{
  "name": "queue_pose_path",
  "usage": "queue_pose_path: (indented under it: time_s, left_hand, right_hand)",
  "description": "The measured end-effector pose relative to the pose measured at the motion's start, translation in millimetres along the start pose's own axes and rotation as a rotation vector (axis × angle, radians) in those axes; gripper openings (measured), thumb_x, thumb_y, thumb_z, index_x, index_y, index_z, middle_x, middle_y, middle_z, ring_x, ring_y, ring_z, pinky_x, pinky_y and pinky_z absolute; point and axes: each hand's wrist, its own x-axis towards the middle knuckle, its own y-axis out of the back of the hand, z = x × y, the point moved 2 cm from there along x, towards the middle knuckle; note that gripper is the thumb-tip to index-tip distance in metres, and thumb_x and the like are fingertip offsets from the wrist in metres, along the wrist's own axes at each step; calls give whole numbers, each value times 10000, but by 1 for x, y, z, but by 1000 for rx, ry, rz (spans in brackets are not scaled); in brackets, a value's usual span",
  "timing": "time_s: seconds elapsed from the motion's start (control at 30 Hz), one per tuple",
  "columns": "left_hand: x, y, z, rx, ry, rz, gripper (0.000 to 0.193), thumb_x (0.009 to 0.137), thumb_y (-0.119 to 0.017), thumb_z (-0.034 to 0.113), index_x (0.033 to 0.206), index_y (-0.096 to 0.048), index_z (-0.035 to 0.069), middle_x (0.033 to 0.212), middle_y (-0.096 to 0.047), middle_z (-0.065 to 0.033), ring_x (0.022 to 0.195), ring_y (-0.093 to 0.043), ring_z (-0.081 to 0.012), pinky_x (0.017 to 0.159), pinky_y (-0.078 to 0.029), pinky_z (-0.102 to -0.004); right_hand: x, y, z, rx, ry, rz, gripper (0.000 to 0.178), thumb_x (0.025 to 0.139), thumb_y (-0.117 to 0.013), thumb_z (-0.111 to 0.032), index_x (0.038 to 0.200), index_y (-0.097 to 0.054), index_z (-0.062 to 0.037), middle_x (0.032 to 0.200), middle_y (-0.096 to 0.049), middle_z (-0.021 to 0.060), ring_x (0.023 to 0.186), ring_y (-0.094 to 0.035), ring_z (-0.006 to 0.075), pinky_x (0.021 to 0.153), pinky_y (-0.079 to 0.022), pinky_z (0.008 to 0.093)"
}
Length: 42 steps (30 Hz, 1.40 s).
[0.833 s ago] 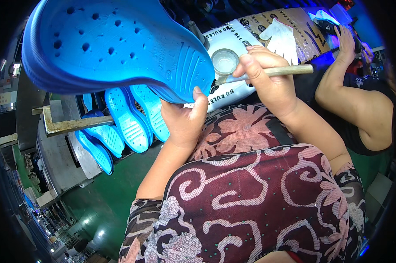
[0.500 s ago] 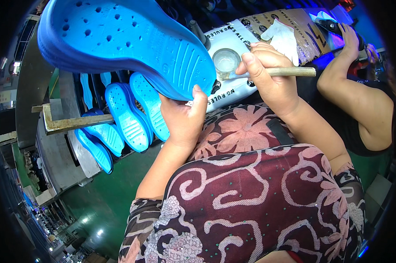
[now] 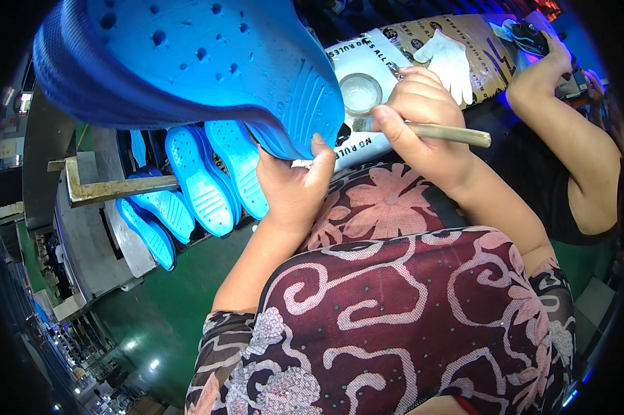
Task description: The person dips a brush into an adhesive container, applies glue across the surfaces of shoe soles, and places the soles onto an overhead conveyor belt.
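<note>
Clamps a blue, hole-dotted, shoe-shaped sole (image 3: 187, 76) in the left grip (image 3: 293, 185); clasps a wooden-handled brush (image 3: 453, 133) in the right grip (image 3: 426, 128), beside a round glass jar (image 3: 379, 90).

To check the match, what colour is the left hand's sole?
The sole is blue, seen best in the head view.
</note>
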Motion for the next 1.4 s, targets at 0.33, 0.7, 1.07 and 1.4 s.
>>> queue_pose_path:
  time_s: [0.33,0.7,1.07,1.4]
  left_hand:
    - [0,-1,-3,-41,-82,46,322,724,-647,-35,1015,-509,-33,881,-638,-128,769,-628,-181,712,-489,-286]
    - [-1,-5,-7,-90,-154,-31,307,750,-631,-40,1042,-541,-17,943,-602,-108,825,-591,-183,733,-472,-296]
    - [-1,-2,-6,-22,-217,-5,363,747,-624,-38,1088,-501,-27,944,-608,-109,816,-598,-178,741,-477,-288]
    - [11,0,19,-121,229,-26,547,801,-580,40,1270,-309,-39,1202,-482,-169,1085,-510,-227,973,-386,-360]
  right_hand:
    - [-1,5,-4,-29,60,-22,204,779,-668,-186,613,-615,-79,573,-536,45,605,-543,234,792,-432,383]
    - [2,-5,-9,48,46,26,228,756,-710,-199,588,-623,-70,570,-591,41,568,-566,229,725,-454,367]
    - [-8,18,6,300,-210,207,300,908,-544,-136,644,-610,-10,525,-466,35,528,-429,145,572,-362,296]
    - [-14,26,9,392,-300,260,354,940,-525,-216,682,-629,2,622,-575,30,554,-467,83,539,-378,232]
